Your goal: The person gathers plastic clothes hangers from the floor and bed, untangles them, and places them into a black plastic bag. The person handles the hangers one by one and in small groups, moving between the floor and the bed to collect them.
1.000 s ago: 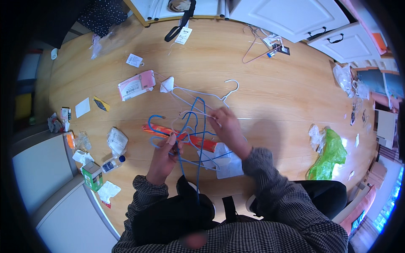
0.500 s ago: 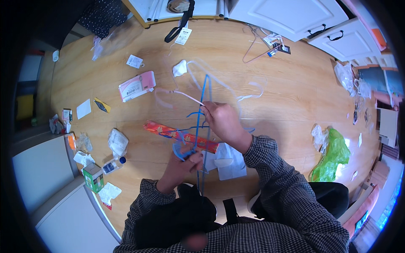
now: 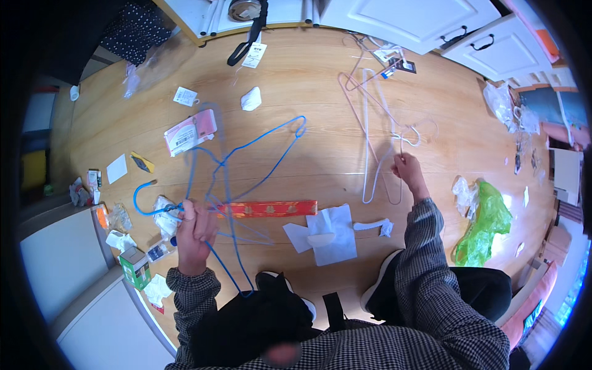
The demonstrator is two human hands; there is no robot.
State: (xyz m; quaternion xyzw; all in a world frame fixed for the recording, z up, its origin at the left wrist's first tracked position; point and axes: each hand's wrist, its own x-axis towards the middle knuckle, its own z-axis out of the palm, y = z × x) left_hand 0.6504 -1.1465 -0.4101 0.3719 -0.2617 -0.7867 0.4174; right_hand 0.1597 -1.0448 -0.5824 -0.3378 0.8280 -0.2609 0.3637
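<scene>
White paper sheets (image 3: 342, 246) lie just on the near side of the long red box (image 3: 271, 208). Off the box's left end, the left hand (image 3: 194, 231) grasps blue hangers (image 3: 222, 163) near the neck of a hook; their wire loops spread over the box and past its far side. Right of the box and slightly beyond it, the right hand (image 3: 410, 171) is closed on wire, apparently the pink hanger (image 3: 356, 111); blur leaves it unclear whether the white hanger (image 3: 365, 117) crossing it is gripped too. Both reach well past the box's far side. Beyond the box's left end sits a pink-and-white carton (image 3: 191, 132).

Such crossed wires probably handle best with a firm left pinch at the necks, hooks facing one way, and small turns of the right wrist instead of a tug, which could snag one frame in another.
</scene>
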